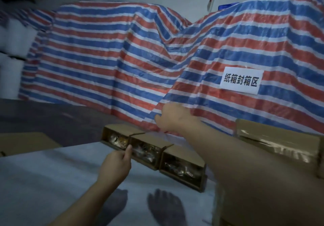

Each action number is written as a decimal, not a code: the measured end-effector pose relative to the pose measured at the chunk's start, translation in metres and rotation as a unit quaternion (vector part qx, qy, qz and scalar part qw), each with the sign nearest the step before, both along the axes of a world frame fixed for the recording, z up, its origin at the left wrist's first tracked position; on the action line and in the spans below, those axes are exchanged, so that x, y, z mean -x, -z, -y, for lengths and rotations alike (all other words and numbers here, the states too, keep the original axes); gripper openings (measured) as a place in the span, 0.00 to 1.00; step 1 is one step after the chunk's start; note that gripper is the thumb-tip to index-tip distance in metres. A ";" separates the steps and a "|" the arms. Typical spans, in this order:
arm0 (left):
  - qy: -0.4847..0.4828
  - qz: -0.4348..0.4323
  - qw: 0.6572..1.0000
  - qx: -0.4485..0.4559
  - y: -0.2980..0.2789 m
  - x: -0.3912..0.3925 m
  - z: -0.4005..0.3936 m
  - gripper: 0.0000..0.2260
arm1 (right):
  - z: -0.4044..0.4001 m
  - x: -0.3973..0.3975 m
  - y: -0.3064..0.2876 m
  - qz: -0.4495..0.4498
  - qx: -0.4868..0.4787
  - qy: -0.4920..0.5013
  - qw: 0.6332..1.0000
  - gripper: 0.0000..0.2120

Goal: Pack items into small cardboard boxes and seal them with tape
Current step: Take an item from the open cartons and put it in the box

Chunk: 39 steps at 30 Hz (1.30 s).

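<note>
boxes: three small open brown cardboard boxes [152, 153] in a row on the pale desk [52, 173], open sides facing the camera, shiny wrapped items inside
left hand [116, 162]: fingers curled, thumb and forefinger pinching the front edge between the left and middle box; grip narrow
right hand [172, 118]: reached past the boxes to the red, white and blue striped tarp [122, 59]; grip state can't tell
right side: larger taped cardboard carton [278, 138]
sign: white paper label with black characters [241, 80] on the tarp
</note>
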<state>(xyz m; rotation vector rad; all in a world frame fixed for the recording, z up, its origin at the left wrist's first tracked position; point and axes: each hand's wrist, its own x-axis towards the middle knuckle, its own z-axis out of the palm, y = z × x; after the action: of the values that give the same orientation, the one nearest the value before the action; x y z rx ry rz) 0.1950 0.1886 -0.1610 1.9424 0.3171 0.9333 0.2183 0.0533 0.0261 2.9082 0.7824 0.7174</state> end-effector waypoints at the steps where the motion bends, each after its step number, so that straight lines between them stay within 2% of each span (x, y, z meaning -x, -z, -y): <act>1: -0.009 0.006 1.000 0.007 0.002 -0.002 -0.003 0.28 | -0.010 -0.009 0.009 -0.007 0.015 0.004 1.000 0.16; 4: -0.050 0.015 0.999 -0.001 0.010 -0.006 -0.011 0.21 | -0.039 -0.029 0.034 -0.027 0.037 0.014 0.999 0.19; 7: -0.055 0.020 0.998 0.040 0.018 -0.012 -0.018 0.09 | -0.057 -0.049 0.058 -0.032 0.057 0.032 0.997 0.17; 8: -0.054 0.015 0.997 0.047 0.019 -0.012 -0.018 0.09 | -0.057 -0.057 0.065 -0.030 0.072 0.045 0.996 0.15; 10: -0.053 0.002 0.999 0.012 0.022 -0.015 -0.016 0.14 | -0.051 -0.074 0.079 -0.050 0.144 0.115 0.982 0.17; 13: -0.021 -0.034 0.998 -0.048 0.024 -0.016 -0.006 0.22 | -0.029 -0.097 0.097 -0.101 0.263 0.271 0.920 0.29; 17: -0.019 -0.081 0.992 -0.091 0.025 -0.017 0.005 0.31 | -0.001 -0.118 0.118 -0.075 0.330 0.381 0.860 0.28; 19: -0.028 -0.104 0.986 -0.124 0.027 -0.017 0.008 0.31 | 0.004 -0.123 0.124 -0.107 0.317 0.392 0.857 0.27; 22: -0.026 -0.111 0.981 -0.159 0.030 -0.018 0.010 0.29 | 0.005 -0.130 0.134 -0.155 0.267 0.334 0.890 0.25; 28: -0.014 -0.101 0.980 -0.170 0.032 -0.019 0.011 0.26 | 0.008 -0.113 0.128 -0.120 0.258 0.330 0.900 0.21; 30: 0.005 -0.097 0.981 -0.165 0.033 -0.019 0.011 0.25 | 0.008 -0.111 0.125 -0.119 0.206 0.301 0.924 0.21; 33: 0.027 -0.086 0.981 -0.169 0.034 -0.021 0.012 0.22 | 0.008 -0.092 0.111 -0.092 0.173 0.295 0.935 0.22; 37: 0.036 -0.058 0.989 -0.132 0.027 -0.017 0.018 0.16 | 0.010 -0.069 0.082 -0.100 0.086 0.228 0.965 0.19; 39: 0.054 -0.026 0.996 -0.067 0.021 -0.006 0.026 0.14 | 0.010 -0.059 0.069 -0.104 0.034 0.181 0.977 0.14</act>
<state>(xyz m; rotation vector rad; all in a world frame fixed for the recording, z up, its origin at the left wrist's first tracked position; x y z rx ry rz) 0.2007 0.1624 -0.1821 2.0868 0.1820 0.8541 0.2772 0.0433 -0.0428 2.9703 0.2625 0.3485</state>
